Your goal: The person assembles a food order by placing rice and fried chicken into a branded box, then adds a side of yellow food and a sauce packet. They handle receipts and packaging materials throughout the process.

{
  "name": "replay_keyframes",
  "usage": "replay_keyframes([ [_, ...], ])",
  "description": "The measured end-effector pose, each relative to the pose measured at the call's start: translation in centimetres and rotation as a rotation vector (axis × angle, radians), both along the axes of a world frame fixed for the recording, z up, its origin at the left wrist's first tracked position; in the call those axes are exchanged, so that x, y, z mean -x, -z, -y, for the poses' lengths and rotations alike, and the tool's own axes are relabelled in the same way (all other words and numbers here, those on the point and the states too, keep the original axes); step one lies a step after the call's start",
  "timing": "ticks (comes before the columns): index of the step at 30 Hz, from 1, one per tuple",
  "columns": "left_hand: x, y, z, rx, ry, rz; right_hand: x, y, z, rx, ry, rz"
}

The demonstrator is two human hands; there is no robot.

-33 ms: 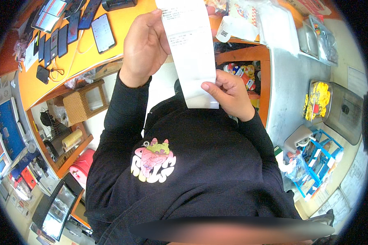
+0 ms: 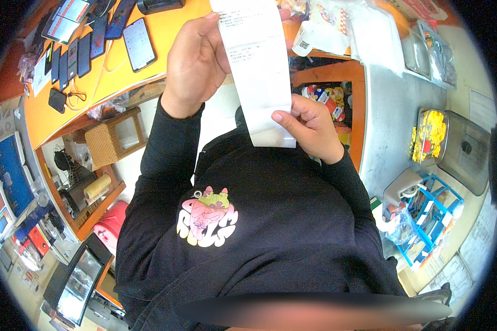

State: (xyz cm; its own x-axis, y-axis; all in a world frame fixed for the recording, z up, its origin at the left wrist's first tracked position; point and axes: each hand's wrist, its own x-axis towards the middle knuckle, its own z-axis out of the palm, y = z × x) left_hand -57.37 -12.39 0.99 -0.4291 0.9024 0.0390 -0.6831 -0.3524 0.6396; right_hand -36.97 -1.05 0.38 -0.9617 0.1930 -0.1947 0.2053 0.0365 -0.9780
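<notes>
A long white printed receipt [image 2: 262,83] hangs in front of me, its lower end reaching down to my dark top. My left hand [image 2: 196,60] grips its upper part from the left edge; the fingers pass behind the paper, and a fingertip shows beyond the right edge. Lower down, my right hand [image 2: 315,129] pinches the right edge, thumb on the printed face and the other fingers mostly behind. Toward the bottom the paper has a slight fold. The receipt's top end runs out of the picture.
An orange desk [image 2: 132,69] ahead carries several phones [image 2: 139,44] and cables at the left. White packaging [image 2: 326,36] lies at its right end. On the grey counter at the right stand a tub of yellow pieces [image 2: 429,135] and a blue rack [image 2: 433,220]. A woven box [image 2: 107,140] sits under the desk.
</notes>
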Motion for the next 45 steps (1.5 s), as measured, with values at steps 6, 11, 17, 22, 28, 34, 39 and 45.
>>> replay_keyframes([
  [6, -1.2, -1.8, 0.2, 0.224, -0.04, -0.175, 0.3, -0.5, 0.8, 0.095, 0.003, -0.029],
  [11, -0.4, -1.7, 0.5, 0.314, -0.264, -0.198, 0.2, -1.4, 1.0, 0.223, -0.064, 0.006],
  [17, 5.1, -0.1, 1.0, 0.138, -0.346, -0.279, -0.2, -3.4, 1.6, 0.327, -0.098, -0.019],
  [22, 0.4, 1.2, 1.8, 0.417, 0.073, -0.277, 1.4, -4.1, 0.8, 0.202, 0.253, -0.084],
  [28, -3.8, -0.4, 2.9, 0.255, 0.529, -0.598, 2.7, -4.2, 0.1, 0.128, 0.398, -0.252],
  [34, -4.9, -2.3, 2.8, 0.425, 0.255, -0.415, 2.1, -5.1, 0.1, 0.239, 0.43, -0.283],
  [39, -4.4, -1.6, 2.5, 0.449, 0.029, -0.341, 0.1, -5.6, 0.7, 0.123, 0.407, -0.155],
  [45, -5.0, -1.1, 1.7, 0.433, 0.03, -0.327, -0.9, -5.4, 1.3, -0.137, 0.424, -0.268],
])
